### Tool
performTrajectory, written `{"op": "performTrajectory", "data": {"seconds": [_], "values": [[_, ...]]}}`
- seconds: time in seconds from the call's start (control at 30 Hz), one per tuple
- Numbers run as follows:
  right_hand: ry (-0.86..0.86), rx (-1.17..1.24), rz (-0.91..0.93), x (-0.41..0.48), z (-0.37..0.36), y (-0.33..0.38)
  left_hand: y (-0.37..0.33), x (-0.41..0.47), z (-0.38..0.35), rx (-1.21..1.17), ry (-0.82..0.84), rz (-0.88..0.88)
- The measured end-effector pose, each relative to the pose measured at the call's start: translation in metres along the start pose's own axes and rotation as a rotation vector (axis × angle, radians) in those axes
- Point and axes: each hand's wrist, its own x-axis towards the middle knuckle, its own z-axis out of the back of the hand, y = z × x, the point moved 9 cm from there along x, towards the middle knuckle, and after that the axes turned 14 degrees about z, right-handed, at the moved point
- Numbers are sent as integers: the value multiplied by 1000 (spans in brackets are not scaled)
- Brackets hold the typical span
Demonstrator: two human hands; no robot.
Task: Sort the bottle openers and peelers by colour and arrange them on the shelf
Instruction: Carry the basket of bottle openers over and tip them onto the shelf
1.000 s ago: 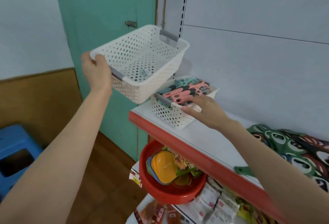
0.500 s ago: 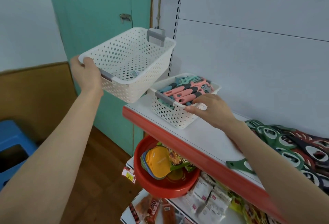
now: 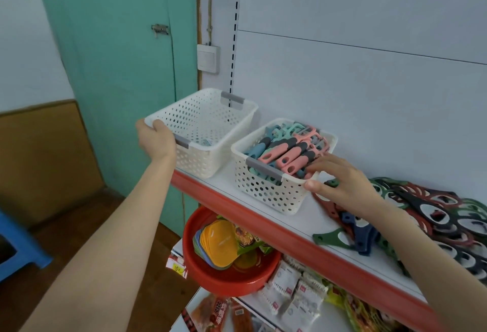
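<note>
My left hand (image 3: 155,139) grips the perforated white basket (image 3: 210,120) at the left edge of the shelf (image 3: 237,199); my right hand (image 3: 340,181) pinches the second basket (image 3: 266,194), rubbery pink-and-teal peelers (image 3: 287,152) inside.

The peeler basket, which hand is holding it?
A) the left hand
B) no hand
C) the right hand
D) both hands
C: the right hand pinches the near right corner of the peeler basket, thumb outside and fingers over the rim, while the left hand grips the other basket.
</note>
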Motion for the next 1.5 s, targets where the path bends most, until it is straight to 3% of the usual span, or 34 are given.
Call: {"op": "performTrajectory", "data": {"seconds": [0.23,0.4,1.5], "values": [[-10,70,-64,-14,4,-6,32,-1,-41,34,164,109],[-28,202,-112,-16,-3,-9,39,-12,-53,36,306,30],[-31,357,-191,8,-9,-26,37,14,-83,270,297,-3]]}}
